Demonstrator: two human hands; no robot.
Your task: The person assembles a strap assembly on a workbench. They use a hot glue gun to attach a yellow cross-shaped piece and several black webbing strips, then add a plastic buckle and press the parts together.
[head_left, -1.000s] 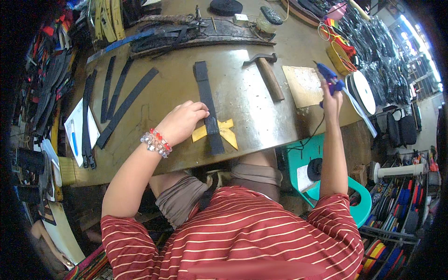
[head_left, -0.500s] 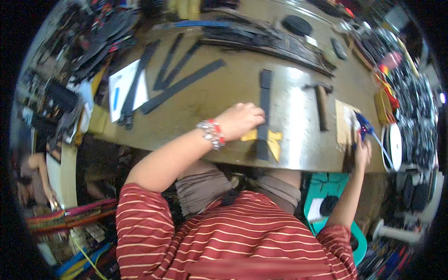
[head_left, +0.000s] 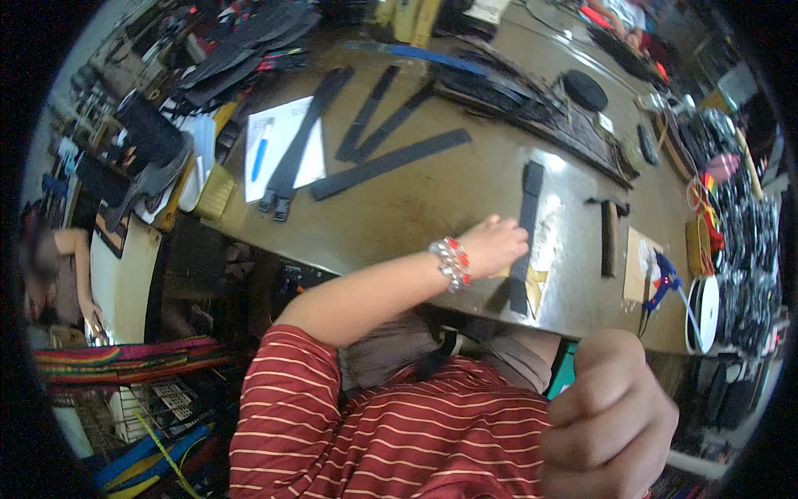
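Observation:
A black webbing strap (head_left: pixel 531 208) lies lengthwise on the table near its front edge, with a folded-looking part at its far end. My left hand (head_left: pixel 495 247), a beaded bracelet at its wrist, rests against the strap's left side with bent fingers gripping its edge. Yellow pieces (head_left: pixel 537 291) show beside and under the strap's near end. Close to the camera, my right hand (head_left: pixel 615 416) is raised with its fingers curled into a fist; whatever may be inside is hidden. A blue glue gun (head_left: pixel 662 279) lies by a light wooden board (head_left: pixel 640 258), apart from both hands.
A hammer (head_left: pixel 610 237) lies right of the strap. More black straps (head_left: pixel 391 164) and a paper sheet with a blue pen (head_left: pixel 259 158) lie at left. A white spool (head_left: pixel 706 312) stands at the right edge. Another person's arm (head_left: pixel 79 270) shows far left.
My right hand has left the glue gun and risen close to the camera, closed. The left hand stays at the strap. The whole view has shifted, so the table sits farther right.

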